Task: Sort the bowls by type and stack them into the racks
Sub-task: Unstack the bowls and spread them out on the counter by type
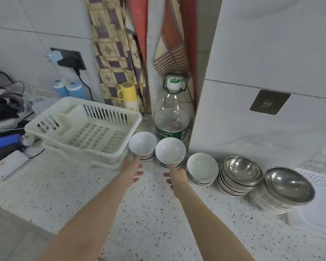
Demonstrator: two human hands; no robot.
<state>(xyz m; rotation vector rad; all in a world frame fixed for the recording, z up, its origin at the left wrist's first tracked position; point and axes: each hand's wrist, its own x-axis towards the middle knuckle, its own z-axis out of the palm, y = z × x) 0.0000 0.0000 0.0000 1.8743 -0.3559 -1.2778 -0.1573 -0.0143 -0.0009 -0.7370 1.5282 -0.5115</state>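
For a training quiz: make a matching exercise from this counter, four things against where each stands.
Things:
1. white rack
2. yellow flask
3. water bottle
4. steel bowl stacks

Places:
A. right end of the bowl row
B. behind the middle white bowl stack
C. left of the white bowls
D. against the patterned curtain, behind the rack

Pairs: 1-C, 2-D, 3-B, 4-A

A speckled desk (149, 213) lies bare in front of five bowl stacks set in a row. Behind them a white rack (83, 127), a large water bottle (170, 117) and a tiled wall corner (243, 110) block the way. Narrow gaps separate neighbouring stacks.
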